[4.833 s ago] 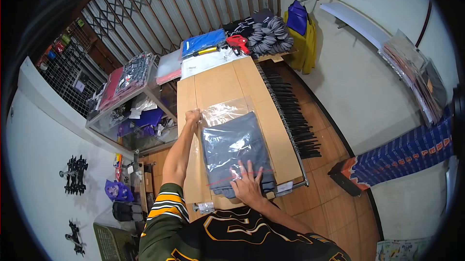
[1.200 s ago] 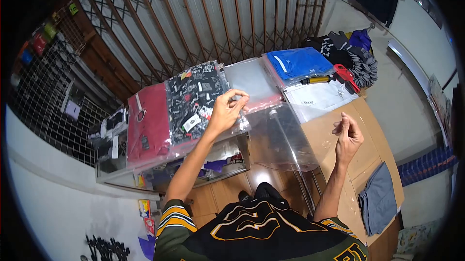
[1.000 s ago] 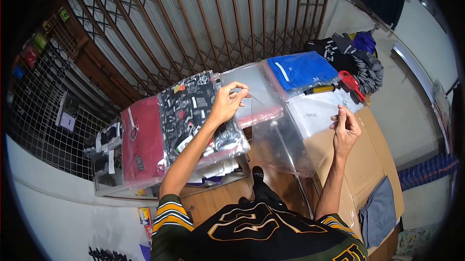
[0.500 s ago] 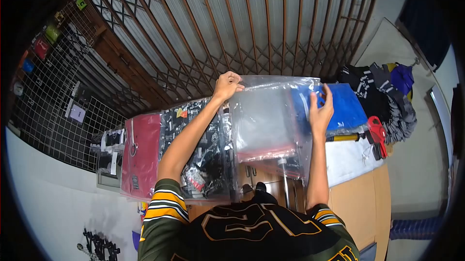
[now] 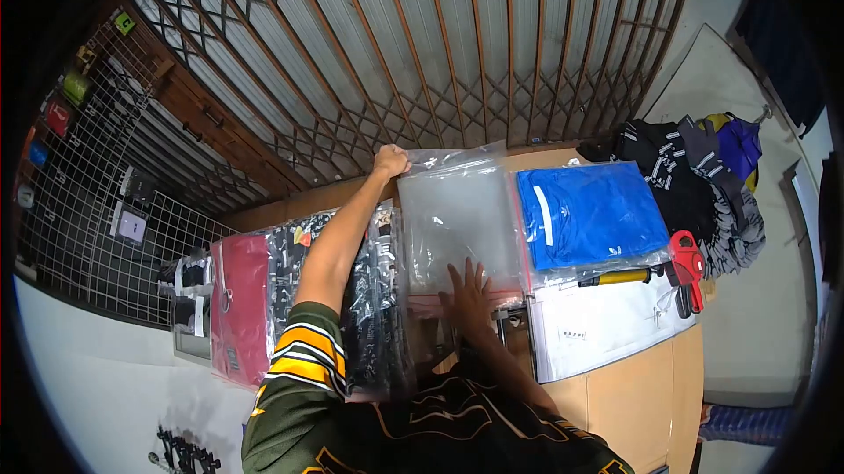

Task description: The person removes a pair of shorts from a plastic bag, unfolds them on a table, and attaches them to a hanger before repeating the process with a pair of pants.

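Observation:
My left hand (image 5: 391, 160) is closed on the far left corner of a clear plastic bag (image 5: 462, 219), which lies flat over other clear bags with red edges. My right hand (image 5: 468, 298) rests with fingers spread on the near end of the bag, by its red strip. Just right of the bag is a folded blue garment (image 5: 593, 215) in clear packaging. To the left, under my left forearm, lie packed black patterned garments (image 5: 369, 333) and a packed maroon garment (image 5: 240, 307).
A red-handled tape dispenser (image 5: 687, 267) and a yellow-and-black tool (image 5: 617, 277) lie near white paper sheets (image 5: 607, 324). Dark clothes (image 5: 690, 184) are heaped at the right. Behind the table stands a brown folding gate (image 5: 475, 52); a wire grid (image 5: 79, 201) is at the left.
My right hand has come down from the far right of the bag to its near end. The bag, raised before and overlapping the blue garment, now lies flat; my left hand still grips its corner.

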`<state>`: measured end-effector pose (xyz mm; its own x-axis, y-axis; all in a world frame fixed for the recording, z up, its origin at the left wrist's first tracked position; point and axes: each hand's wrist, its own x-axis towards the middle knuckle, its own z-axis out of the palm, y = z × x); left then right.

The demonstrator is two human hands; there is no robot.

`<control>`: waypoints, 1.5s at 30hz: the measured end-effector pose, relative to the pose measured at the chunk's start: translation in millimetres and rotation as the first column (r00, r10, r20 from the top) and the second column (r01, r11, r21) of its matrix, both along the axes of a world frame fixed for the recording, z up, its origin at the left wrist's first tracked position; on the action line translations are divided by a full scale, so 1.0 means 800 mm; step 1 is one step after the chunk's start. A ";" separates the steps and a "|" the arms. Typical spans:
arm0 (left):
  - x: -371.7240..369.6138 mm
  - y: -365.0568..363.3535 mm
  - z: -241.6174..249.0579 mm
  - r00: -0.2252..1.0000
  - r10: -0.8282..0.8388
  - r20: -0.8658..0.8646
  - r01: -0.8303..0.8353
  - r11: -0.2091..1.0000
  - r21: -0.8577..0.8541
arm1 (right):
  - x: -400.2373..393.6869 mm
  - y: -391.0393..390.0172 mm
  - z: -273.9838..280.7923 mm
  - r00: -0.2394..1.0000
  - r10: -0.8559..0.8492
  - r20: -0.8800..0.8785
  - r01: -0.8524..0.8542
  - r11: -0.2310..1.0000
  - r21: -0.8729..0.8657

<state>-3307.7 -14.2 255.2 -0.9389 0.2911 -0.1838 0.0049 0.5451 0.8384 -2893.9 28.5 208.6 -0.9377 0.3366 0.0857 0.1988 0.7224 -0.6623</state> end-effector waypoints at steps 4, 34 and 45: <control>-0.008 0.001 -0.014 0.996 -0.091 -0.010 0.085 0.959 -0.271 | 0.008 -0.007 -0.021 0.989 0.052 0.142 -0.055 0.998 0.020; 0.374 -0.083 -0.104 -0.025 -0.919 0.393 0.858 -0.222 -0.464 | 0.032 0.036 -0.040 0.887 -0.270 0.375 0.249 0.963 0.105; 0.450 -0.101 0.122 0.220 -0.973 -0.066 0.879 0.228 -0.419 | 0.122 -0.006 -0.008 0.958 -0.257 -0.126 0.256 0.966 -0.021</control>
<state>-2948.0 -95.3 352.7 -0.0287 0.9737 -0.2260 0.8346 0.1478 0.5307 -2796.1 24.1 202.2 -0.8013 0.5651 0.1964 0.2912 0.6553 -0.6970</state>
